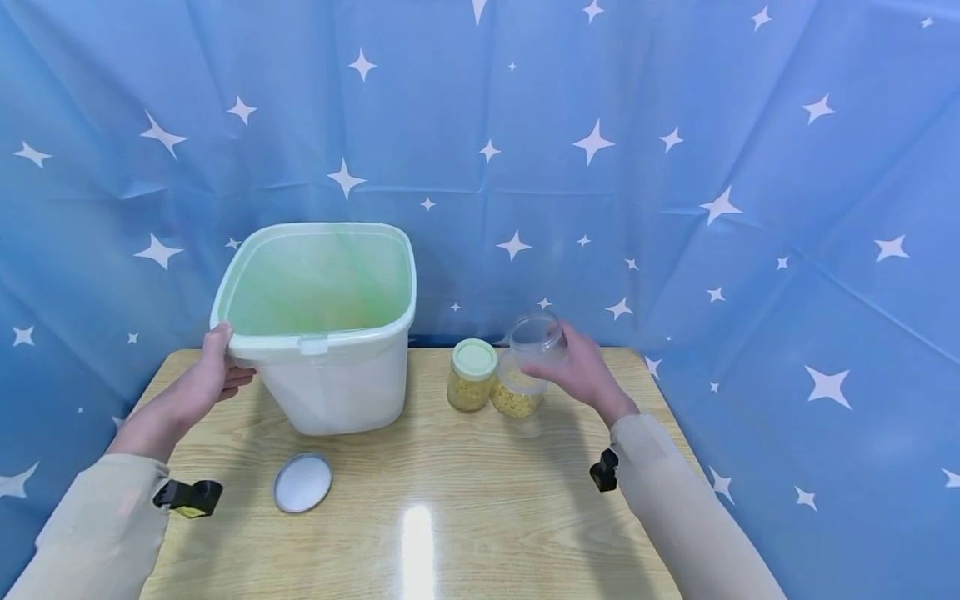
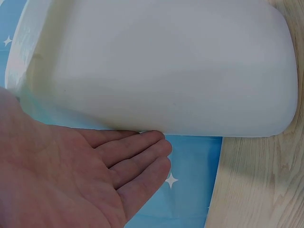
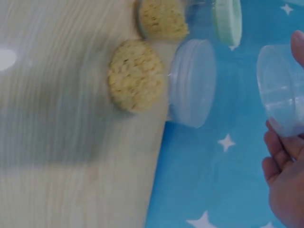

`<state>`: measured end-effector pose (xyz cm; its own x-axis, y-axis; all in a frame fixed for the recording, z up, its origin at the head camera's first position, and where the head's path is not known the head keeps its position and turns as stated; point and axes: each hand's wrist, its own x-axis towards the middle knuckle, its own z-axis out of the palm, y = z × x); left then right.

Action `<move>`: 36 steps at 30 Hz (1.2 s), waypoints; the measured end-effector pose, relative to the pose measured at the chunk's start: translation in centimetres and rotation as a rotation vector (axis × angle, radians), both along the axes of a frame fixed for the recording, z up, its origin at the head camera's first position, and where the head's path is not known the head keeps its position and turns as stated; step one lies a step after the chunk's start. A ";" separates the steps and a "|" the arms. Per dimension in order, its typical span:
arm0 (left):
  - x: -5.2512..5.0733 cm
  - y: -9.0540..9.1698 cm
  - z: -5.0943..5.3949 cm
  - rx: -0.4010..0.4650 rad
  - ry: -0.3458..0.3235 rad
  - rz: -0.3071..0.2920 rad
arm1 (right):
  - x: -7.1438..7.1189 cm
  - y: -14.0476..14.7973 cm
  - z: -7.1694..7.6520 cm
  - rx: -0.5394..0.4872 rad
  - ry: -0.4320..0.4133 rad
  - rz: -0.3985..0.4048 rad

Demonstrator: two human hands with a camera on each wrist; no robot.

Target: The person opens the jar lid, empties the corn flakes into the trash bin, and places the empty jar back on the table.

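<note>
At the left stands a large white bin (image 1: 330, 383) with a pale green rim and top. My left hand (image 1: 198, 387) grips its left front corner, thumb over the rim and fingers beneath it; in the left wrist view the fingers lie along the outer wall (image 2: 166, 71). My right hand (image 1: 581, 371) holds a clear round plastic container (image 1: 536, 331) above a clear jar (image 1: 516, 400) of yellow flaky pieces. Whether that jar has a lid I cannot tell. Touching or close beside it is a second jar (image 1: 469, 392) of similar pieces, with a pale green lid (image 1: 475, 358).
A round white disc (image 1: 303, 482) with a metallic edge lies on the wooden table (image 1: 480, 467), in front of the bin. Both jars stand near the table's back edge. A blue star-patterned curtain (image 1: 480, 108) hangs behind and on both sides.
</note>
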<state>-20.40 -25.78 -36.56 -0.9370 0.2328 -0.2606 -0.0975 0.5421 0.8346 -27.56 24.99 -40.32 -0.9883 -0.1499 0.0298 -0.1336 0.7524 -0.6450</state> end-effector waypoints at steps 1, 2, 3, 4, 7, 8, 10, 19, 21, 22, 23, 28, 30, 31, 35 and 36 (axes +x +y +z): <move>0.0 0.0 0.0 -0.001 -0.003 0.003 | 0.1 0.3 -0.3 0.008 -0.003 -0.004; 0.0 -0.1 0.0 0.000 -0.003 0.004 | 0.3 0.5 -0.5 0.016 -0.008 -0.010; 0.0 -0.1 0.0 0.000 -0.005 0.005 | 0.4 0.8 -0.8 0.021 -0.012 -0.016; 0.0 -0.1 0.0 0.001 -0.007 0.006 | 0.5 1.1 -1.1 0.022 -0.012 -0.022; 0.0 0.0 -0.1 0.003 -0.007 0.008 | 0.9 2.0 -2.0 0.032 -0.001 -0.030; 0.0 0.0 -0.1 0.003 -0.007 0.008 | 1.0 2.3 -2.3 0.033 0.004 -0.036; 0.0 -0.1 -0.1 0.004 -0.008 0.009 | 1.2 2.8 -2.9 0.033 0.015 -0.051; 0.0 -0.1 -0.2 0.005 -0.001 0.007 | 2.7 4.8 -5.6 -0.058 -0.026 -0.139; 0.0 -0.1 -0.1 0.005 -0.003 0.007 | 3.2 5.2 -6.3 -0.083 -0.040 -0.158; 0.0 -0.1 -0.1 0.005 -0.004 0.007 | 3.5 5.4 -6.6 -0.098 -0.049 -0.163; 0.0 -0.1 -0.1 0.005 -0.003 0.009 | 3.7 5.6 -6.8 -0.115 -0.061 -0.166; 0.1 -0.1 -0.2 0.004 0.005 0.020 | 4.6 6.4 -8.4 -0.177 -0.124 -0.187; 0.1 -0.1 -0.2 0.001 0.008 0.024 | 4.9 6.6 -9.0 -0.180 -0.149 -0.206; 0.1 -0.1 -0.2 0.001 0.009 0.025 | 5.0 6.7 -9.3 -0.180 -0.160 -0.216; 0.1 0.0 -0.2 0.004 0.010 0.023 | 5.5 7.0 -10.5 -0.158 -0.203 -0.258; 0.0 0.0 -0.2 0.006 0.012 0.022 | 5.6 7.2 -10.8 -0.155 -0.212 -0.267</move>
<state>-20.36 -25.74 -36.74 -0.9448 0.2136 -0.2485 -0.0997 0.5353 0.8388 -21.93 32.16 -51.09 -0.9787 0.1038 -0.1773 0.2025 0.6339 -0.7465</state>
